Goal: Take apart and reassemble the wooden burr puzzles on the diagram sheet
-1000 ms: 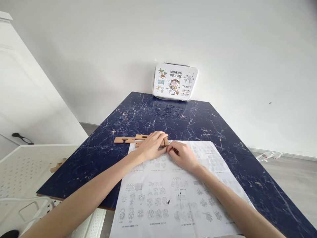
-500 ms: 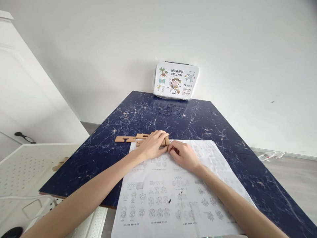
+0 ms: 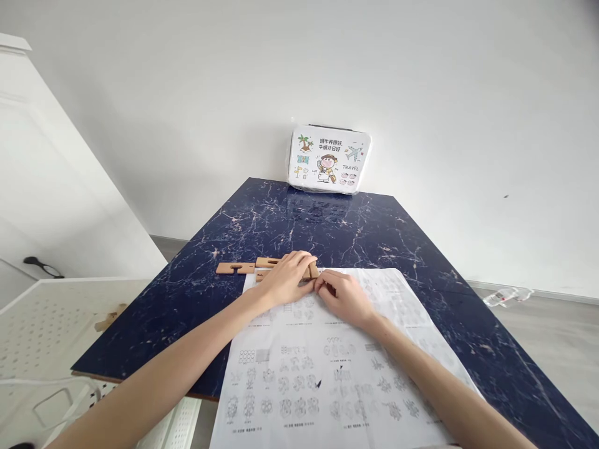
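Note:
Near the top edge of a large printed sheet (image 3: 299, 374), my left hand (image 3: 289, 279) is closed over small wooden pieces (image 3: 311, 270), its fingers wrapped round them. Close beside it on the right, my right hand (image 3: 345, 298) has its fingers pinched at the near end of these pieces; its fingertips are partly hidden. A flat slotted wooden piece (image 3: 235, 268) lies to the left on the dark blue table. Another slotted wooden piece (image 3: 266, 262) sits next to it, partly behind my left hand. Below that, a further piece is mostly covered by the hand.
A white case with cartoon prints (image 3: 329, 159) leans against the wall at the table's (image 3: 327, 231) far edge. At the left stands a white perforated surface (image 3: 42, 324) with a wooden object (image 3: 110, 317) on it. Clear plastic packaging (image 3: 508, 296) lies on the floor at the right.
The view has shifted slightly, so the case and table sit a little lower. Both hands stay at the wooden pieces, with hardly any change in their hold.

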The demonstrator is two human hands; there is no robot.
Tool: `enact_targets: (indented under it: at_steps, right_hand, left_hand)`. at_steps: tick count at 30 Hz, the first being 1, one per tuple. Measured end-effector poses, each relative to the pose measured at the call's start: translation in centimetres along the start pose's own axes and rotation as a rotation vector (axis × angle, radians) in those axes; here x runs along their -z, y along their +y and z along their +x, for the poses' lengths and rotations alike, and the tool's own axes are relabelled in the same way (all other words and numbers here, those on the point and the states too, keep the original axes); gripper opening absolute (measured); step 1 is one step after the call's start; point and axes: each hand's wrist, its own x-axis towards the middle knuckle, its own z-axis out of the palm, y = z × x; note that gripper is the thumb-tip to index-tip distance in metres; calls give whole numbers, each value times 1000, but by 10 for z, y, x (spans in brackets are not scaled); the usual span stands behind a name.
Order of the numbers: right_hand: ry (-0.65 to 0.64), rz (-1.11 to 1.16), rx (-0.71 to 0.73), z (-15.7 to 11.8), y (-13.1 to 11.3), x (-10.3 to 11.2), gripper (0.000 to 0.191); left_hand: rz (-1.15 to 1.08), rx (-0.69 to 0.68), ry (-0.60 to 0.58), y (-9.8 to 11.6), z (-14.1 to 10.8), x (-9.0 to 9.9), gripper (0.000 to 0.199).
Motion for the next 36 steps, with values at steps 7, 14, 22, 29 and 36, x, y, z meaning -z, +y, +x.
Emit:
enact_targets:
  at_steps: [7,14,22,29,36]
  right_hand:
    - [6,12,6,0,1,-1,19]
    - [1,17,-2,1,0,-1,19]
    - [-10,45,-11,2,1,-2,18]
    - [-27,58,-28,4,-3,1,21]
    - [-18,72,-34,4,-3,1,23]
  left_hand:
    - [7,5,-5,-1,-1,0,42]
    - [7,8,-1,0,-1,2,42]
    - [124,-68,1,14,-8,17,52]
    - [216,50,23,16,-54,47,61]
    - [320,346,125,17,-129,56,70]
